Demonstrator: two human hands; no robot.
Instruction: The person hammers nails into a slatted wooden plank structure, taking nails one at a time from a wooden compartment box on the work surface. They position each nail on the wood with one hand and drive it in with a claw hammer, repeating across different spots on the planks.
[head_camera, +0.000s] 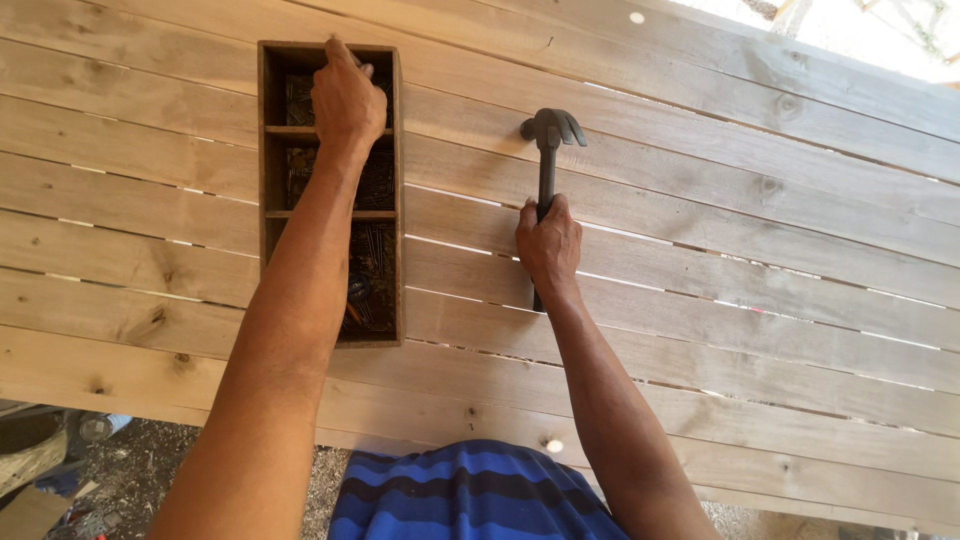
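Note:
A narrow wooden box (268, 180) with three compartments of dark nails lies on a surface of pale wooden planks (700, 230). My left hand (347, 100) reaches into the farthest compartment, fingers curled down among the nails; whether it holds any is hidden. My right hand (547, 243) is closed around the handle of a dark claw hammer (551, 130). The hammer's head rests on a plank, to the right of the box.
The planks run across the view with thin gaps between them. The near edge of the planking is just in front of my blue striped shirt (470, 495). Gravel ground and some clutter (50, 460) show at the lower left.

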